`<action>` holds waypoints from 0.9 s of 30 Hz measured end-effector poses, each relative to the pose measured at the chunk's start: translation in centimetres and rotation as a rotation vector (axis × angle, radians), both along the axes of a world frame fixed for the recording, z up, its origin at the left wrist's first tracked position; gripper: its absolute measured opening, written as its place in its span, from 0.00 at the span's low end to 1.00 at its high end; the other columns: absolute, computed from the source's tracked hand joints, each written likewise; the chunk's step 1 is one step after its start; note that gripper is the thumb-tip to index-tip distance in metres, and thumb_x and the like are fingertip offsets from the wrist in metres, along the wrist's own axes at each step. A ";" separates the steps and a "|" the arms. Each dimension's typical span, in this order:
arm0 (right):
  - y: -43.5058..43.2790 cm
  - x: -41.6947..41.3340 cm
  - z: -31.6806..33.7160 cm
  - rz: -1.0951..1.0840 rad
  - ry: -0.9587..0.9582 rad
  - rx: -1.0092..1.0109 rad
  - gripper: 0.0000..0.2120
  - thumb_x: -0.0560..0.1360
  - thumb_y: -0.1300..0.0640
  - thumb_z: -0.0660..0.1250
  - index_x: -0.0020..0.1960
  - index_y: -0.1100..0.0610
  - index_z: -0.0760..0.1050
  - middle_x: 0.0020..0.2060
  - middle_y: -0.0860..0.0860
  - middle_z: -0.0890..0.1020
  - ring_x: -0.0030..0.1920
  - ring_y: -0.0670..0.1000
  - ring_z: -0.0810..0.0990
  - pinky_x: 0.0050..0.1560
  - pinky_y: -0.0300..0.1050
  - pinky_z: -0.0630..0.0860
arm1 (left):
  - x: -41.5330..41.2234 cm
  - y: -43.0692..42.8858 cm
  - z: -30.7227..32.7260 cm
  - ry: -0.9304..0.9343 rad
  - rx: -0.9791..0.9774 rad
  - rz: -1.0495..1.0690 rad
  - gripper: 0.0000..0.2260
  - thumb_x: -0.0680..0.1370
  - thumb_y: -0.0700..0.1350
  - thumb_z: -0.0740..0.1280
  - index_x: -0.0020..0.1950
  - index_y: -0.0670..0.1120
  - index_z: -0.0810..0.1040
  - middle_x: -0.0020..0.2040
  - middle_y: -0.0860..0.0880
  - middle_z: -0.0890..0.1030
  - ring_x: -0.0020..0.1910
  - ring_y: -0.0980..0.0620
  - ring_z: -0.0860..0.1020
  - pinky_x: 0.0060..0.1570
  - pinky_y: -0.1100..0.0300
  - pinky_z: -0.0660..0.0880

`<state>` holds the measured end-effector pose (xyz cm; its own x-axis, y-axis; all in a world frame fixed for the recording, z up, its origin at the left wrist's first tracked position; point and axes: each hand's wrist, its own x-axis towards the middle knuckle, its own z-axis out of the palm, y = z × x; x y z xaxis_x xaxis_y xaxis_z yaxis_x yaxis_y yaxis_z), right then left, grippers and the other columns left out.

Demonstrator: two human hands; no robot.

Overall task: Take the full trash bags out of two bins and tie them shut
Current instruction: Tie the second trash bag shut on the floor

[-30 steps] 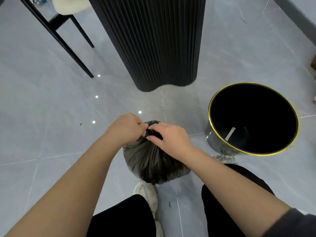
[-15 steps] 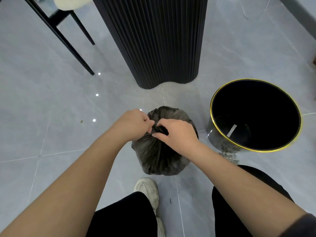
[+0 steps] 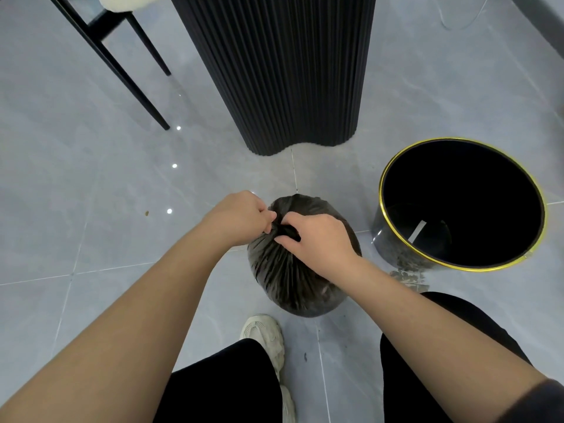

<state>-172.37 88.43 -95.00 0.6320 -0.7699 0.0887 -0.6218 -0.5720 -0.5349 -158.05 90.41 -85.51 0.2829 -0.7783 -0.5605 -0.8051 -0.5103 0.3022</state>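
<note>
Bag (image 3: 290, 279) top more exposed | both hands pinch gathered, pleated plastic neck

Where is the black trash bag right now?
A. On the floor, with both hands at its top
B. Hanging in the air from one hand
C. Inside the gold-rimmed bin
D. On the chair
A: the trash bag sits on the floor beside the bin, with the left hand and right hand gripping its gathered neck.

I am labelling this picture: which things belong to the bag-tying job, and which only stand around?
Job: black trash bag; left hand and right hand, gripping its gathered neck; gold-rimmed black bin, no bag inside.

Around: fluted black column; chair legs; white sneaker.
</note>
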 end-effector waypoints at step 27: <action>0.0 -0.6 -0.1 -0.108 0.025 -0.027 0.14 0.77 0.43 0.62 0.50 0.53 0.69 0.32 0.46 0.74 0.31 0.52 0.73 0.29 0.46 0.67 | -1.9 -1.1 -0.7 0.001 0.032 -0.061 0.14 0.79 0.51 0.62 0.44 0.42 0.81 0.36 0.46 0.76 0.35 0.49 0.72 0.38 0.57 0.69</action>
